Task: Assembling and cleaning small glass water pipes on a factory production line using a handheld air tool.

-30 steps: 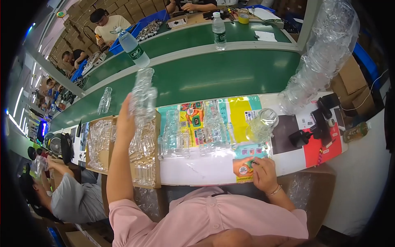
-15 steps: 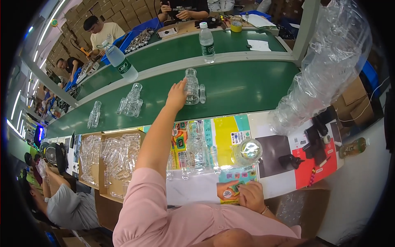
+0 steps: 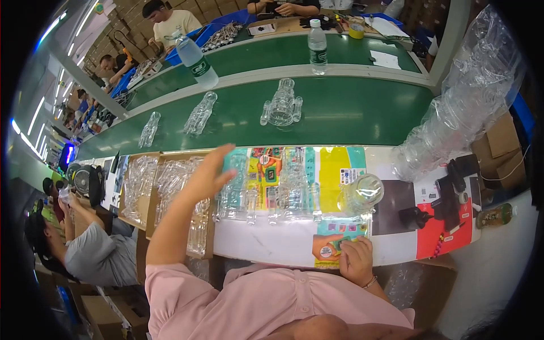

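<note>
Left hand (image 3: 208,174) grip empty, apparently between placements of clear pieces (image 3: 294,184); pickup calls for pinching; right hand (image 3: 357,259), can't tell.

Before us is a worktable (image 3: 263,241); behind it runs a belt (image 3: 362,122) with three part clusters (image 3: 281,107) in a row. At the rail (image 3: 362,71) beyond stand two bottles (image 3: 318,51). On our left, two boxes (image 3: 151,212) side by side hold loose parts (image 3: 140,184). Right of them lie more parts (image 3: 294,184), then a round container (image 3: 365,194), then a bagged stack (image 3: 453,130). Our right hand (image 3: 356,260) is at the table's near edge.
</note>
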Available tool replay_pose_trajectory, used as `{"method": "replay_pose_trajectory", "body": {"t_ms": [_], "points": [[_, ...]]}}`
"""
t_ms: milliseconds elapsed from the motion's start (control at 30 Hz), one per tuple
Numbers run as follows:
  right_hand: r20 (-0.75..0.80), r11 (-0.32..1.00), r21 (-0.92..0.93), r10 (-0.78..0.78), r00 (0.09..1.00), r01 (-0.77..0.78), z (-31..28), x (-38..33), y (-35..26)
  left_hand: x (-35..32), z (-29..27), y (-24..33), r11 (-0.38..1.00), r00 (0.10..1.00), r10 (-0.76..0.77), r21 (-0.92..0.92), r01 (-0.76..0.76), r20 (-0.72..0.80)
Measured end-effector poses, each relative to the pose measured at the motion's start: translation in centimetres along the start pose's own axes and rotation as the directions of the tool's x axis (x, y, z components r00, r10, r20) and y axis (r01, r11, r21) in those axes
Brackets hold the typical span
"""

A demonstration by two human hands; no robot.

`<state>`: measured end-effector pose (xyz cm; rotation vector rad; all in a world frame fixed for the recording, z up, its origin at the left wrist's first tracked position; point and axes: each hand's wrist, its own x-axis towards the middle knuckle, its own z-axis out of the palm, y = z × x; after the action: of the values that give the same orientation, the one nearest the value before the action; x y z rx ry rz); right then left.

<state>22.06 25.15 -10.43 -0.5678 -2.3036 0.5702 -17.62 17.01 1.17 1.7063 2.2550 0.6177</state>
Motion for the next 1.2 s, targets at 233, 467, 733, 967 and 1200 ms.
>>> {"method": "replay_pose_trajectory", "body": {"t_ms": [233, 467, 733, 967, 1200], "points": [[-0.017, 0.998, -0.047, -0.035, 0.999, 0.034, 0.4, -0.2, -0.7, -8.9, 5.2, 1.0, 0.936, 0.994, -0.079, 0.348, 0.046, 0.081], [-0.056, 0.993, -0.112, -0.038, 0.998, 0.031, -1.0, -0.8, -0.6, -8.0, 3.5, 0.9, 0.955, 0.940, -0.259, 0.089, 0.284, -0.221], [-0.082, 0.997, -0.073, 0.011, 0.997, -0.017, -2.6, -2.1, 1.6, 4.5, 1.4, 6.3, 0.967, 0.883, 0.247, 0.164, -0.196, -0.400], [-0.100, 1.000, 0.009, 0.010, 0.995, -0.010, -1.9, -2.5, 2.7, 20.6, 9.7, 12.6, 0.742, 0.794, 0.588, 0.494, -0.453, -0.155], [-0.090, 0.999, 0.032, 0.030, 0.995, -0.027, -2.5, -3.6, 3.4, 28.4, 19.6, 17.9, 0.538, 0.767, 0.639, 0.682, -0.496, 0.053]]}}
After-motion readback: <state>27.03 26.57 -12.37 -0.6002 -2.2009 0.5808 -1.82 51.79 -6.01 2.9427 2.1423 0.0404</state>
